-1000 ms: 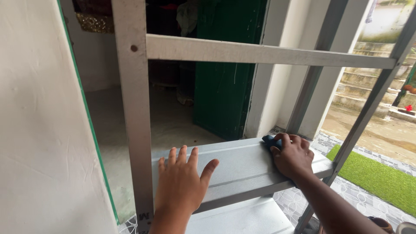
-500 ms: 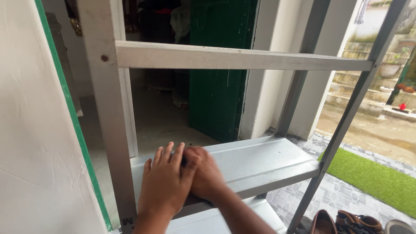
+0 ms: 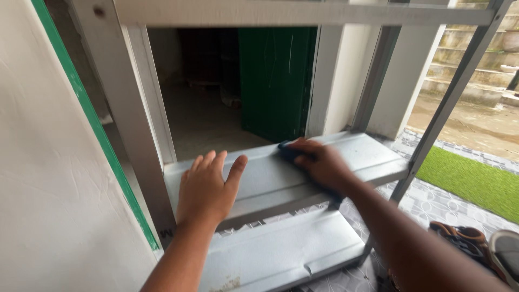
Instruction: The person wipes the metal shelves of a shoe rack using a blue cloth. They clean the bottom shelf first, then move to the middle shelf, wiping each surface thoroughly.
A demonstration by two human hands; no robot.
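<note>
While pressed flat on the grey metal shelf [image 3: 281,181], fingers spread and gripping nothing, left hand [image 3: 206,188] near the shelf's left end. Right hand [image 3: 320,162] curled down over a dark blue cloth [image 3: 289,150], fingers pressed together on it, cloth mostly hidden, at the shelf's back edge about mid-length. Grey metal rack frame [image 3: 138,119] upright beside a white wall [image 3: 48,178] with a green edge strip. Second grey shelf [image 3: 281,251] below, bare. Dark green door [image 3: 275,75] behind the rack; green turf mat [image 3: 473,181] on patterned tile at right; brown shoes [image 3: 465,238] at lower right (partly cut off). Half a second ago both hands close together at the shelf's left end; now right hand and cloth further right, apart from the left.
</note>
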